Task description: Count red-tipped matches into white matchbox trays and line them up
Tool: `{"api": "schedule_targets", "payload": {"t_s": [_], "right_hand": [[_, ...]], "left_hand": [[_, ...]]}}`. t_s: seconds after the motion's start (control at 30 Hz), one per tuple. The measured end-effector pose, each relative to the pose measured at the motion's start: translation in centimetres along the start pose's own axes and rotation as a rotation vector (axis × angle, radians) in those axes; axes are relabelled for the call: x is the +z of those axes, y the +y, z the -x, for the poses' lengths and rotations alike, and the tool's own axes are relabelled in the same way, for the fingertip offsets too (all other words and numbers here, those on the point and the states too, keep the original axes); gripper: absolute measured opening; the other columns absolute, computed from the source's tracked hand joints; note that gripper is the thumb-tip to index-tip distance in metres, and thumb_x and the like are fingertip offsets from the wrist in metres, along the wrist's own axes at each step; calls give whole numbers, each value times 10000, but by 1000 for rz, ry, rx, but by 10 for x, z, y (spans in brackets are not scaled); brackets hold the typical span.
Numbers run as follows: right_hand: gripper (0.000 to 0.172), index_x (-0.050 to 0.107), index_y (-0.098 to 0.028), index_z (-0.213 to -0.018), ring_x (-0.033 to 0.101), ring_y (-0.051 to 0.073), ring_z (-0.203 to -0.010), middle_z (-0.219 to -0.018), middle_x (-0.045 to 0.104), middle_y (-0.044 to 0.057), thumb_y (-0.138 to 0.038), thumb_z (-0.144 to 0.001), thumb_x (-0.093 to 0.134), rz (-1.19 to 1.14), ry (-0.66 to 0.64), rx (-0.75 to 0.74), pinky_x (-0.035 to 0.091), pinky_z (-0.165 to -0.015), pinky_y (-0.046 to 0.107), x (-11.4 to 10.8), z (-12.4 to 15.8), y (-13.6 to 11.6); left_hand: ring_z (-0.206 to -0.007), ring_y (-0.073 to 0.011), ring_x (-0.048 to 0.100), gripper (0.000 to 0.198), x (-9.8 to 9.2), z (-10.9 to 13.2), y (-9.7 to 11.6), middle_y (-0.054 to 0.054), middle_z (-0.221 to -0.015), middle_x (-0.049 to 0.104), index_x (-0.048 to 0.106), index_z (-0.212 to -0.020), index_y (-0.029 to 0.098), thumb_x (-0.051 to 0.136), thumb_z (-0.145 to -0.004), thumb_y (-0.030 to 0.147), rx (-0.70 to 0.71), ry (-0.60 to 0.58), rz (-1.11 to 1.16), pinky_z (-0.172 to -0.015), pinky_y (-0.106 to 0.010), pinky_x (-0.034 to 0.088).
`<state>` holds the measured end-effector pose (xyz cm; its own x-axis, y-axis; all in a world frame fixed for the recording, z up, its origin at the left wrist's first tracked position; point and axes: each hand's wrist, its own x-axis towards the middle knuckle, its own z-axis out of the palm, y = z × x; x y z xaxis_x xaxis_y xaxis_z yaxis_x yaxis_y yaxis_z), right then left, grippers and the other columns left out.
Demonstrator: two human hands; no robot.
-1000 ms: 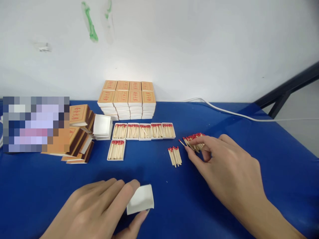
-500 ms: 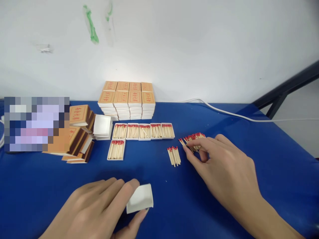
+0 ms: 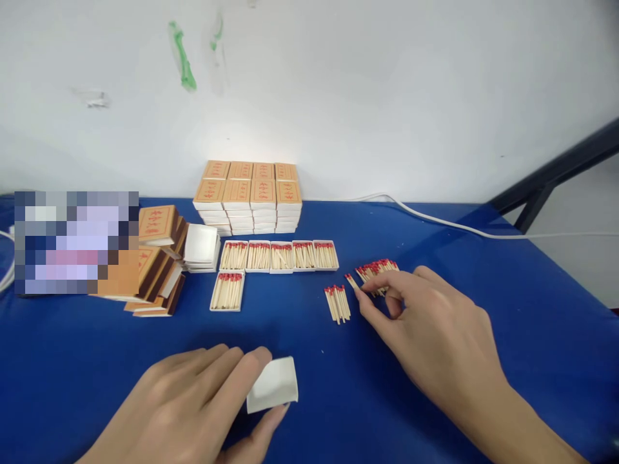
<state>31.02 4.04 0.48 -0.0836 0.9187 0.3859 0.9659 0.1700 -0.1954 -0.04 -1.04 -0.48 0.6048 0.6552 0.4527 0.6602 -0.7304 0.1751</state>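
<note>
Near the front edge, my left hand (image 3: 198, 399) grips an empty white matchbox tray (image 3: 275, 385) between thumb and fingers. My right hand (image 3: 430, 328) pinches a few red-tipped matches (image 3: 352, 281) between thumb and index finger; their exact number is hard to make out. Behind those fingers lies a larger pile of matches (image 3: 377, 267), partly hidden by the hand. A small loose bundle of matches (image 3: 337, 303) rests on the blue table to the left of my right hand. One filled tray (image 3: 227, 291) sits in front of a row of several filled trays (image 3: 281, 256).
A block of stacked matchboxes (image 3: 249, 193) stands against the wall. Left of the filled trays are a stack of empty trays (image 3: 201, 245) and a heap of matchbox sleeves (image 3: 157, 225). Beyond them lies a pixelated object (image 3: 72, 241). A white cable (image 3: 435, 220) crosses the back right.
My right hand has drawn its pinched matches slightly away from the pile, leaving a small gap. The left hand and its tray stay nearly still. The view has shifted slightly.
</note>
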Motion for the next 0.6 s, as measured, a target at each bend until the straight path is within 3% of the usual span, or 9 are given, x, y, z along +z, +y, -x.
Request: {"api": "schedule_targets", "payload": {"t_s": [0.3,0.6], "right_hand": [[309,813,-306,-791,589,177,-476,-617,605,-21,-493,-1005,692,-43,-54,20,329,-454,271,-9,1,-2],[429,804,-292,-789,606,197,-521,-622,605,7,-576,-1069,647,-68,-75,46,336,-454,292,-8,0,0]], "left_hand": [[-617,-193,778,161,0,-3,0,19,-807,781,682,-1272,194,586,-1207,306,-24,2,11,-556,-364,602],[-613,-208,789,149,-2,-2,0,3,-809,791,681,-1272,179,601,-1196,280,-2,6,11,-540,-384,610]]}}
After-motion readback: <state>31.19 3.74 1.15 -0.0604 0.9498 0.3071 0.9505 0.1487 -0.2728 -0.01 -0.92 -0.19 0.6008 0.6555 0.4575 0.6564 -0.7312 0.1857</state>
